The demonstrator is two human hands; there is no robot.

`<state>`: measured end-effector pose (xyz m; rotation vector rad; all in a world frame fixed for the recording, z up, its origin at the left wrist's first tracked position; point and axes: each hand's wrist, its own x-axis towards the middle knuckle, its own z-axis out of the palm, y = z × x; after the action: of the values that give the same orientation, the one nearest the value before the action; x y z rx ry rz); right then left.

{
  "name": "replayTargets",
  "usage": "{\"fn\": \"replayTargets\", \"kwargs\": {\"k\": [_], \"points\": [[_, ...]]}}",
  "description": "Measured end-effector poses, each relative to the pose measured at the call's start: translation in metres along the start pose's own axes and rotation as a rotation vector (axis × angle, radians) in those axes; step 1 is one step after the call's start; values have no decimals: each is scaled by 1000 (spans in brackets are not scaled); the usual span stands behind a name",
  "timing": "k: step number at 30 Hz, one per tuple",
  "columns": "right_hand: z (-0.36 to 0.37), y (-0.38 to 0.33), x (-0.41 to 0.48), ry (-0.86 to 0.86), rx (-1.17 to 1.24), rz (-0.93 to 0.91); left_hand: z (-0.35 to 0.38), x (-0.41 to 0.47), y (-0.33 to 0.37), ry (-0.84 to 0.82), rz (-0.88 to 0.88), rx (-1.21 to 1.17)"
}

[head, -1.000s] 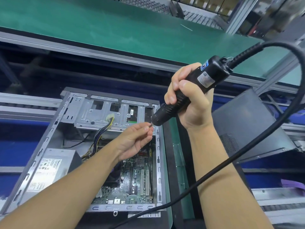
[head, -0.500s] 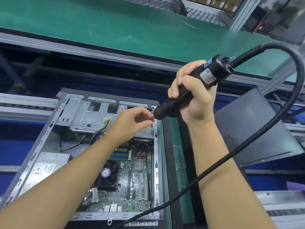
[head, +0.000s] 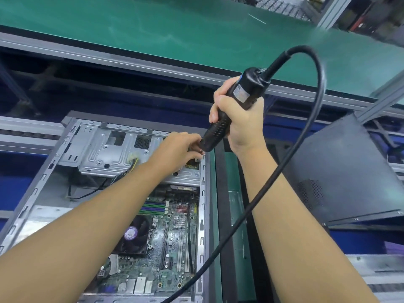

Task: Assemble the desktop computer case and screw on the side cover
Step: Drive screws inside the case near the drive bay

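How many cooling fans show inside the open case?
1: a black fan with a purple hub label, on the motherboard beside the left forearm. The arms may hide others.

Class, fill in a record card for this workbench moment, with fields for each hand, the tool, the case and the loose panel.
Right hand: grips the electric screwdriver, tilted, tip down-left.
Left hand: fingers bunched at the screwdriver's tip; what they hold is hidden.
Computer case: lying open-sided, motherboard exposed.
Side cover: off the case, tilted, to its right.
Cable: loops from the screwdriver's top.
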<state>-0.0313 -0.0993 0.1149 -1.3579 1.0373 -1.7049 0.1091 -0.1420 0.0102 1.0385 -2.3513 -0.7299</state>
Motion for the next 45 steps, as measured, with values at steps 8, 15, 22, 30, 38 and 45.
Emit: {"fn": "replayTargets", "kwargs": {"k": [8,15,22,30,38,45], "points": [[-1,14,6,-75,-6,21,14,-2,-10,35,-23,-91],[2,21,5,-129,-52,35,20,-7,-15,76,-67,-56],[6,22,5,-161,-91,43,23,-4,-16,75,-112,-98],[4,23,6,-135,-66,51,14,-3,-7,15,-175,-278],[4,26,7,-126,-71,50,8,-7,-12,-34,-118,-323],[6,25,8,-148,-108,63,4,-11,-23,22,-130,-183]]}}
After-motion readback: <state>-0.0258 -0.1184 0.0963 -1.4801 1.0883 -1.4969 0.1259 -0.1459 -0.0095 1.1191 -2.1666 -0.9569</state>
